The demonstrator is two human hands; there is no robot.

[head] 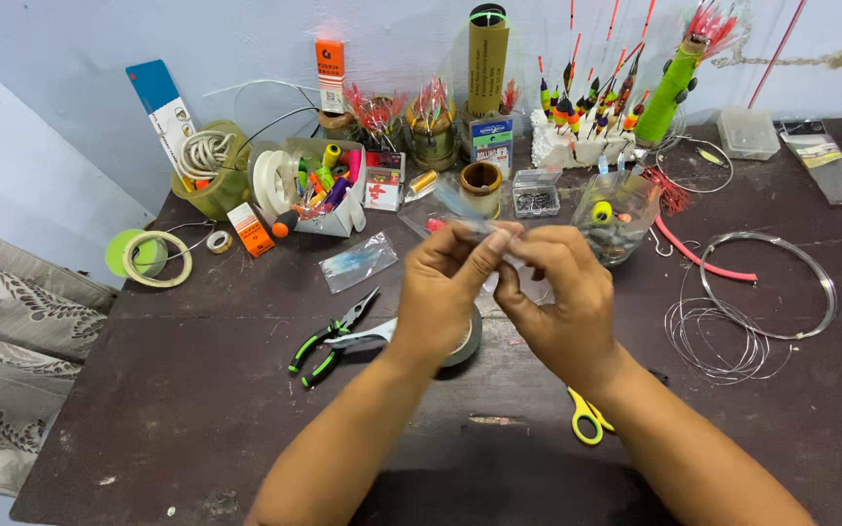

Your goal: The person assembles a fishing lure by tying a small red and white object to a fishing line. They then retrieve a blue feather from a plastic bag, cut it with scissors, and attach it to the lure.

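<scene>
Clear packet (479, 226) pinched between left hand (445, 292) and right hand (562, 297) above dark counter (197, 390).
Fingers of both clamped on packet; still shut as far as visible; pliers (328, 341), scissors (587, 417) lying untouched.

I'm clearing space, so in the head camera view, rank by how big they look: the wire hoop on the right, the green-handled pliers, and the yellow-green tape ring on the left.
1. Wire hoop, clearly largest.
2. Green-handled pliers and tape ring look about alike; the pliers lie nearer the camera, so I won't rank them.
</scene>
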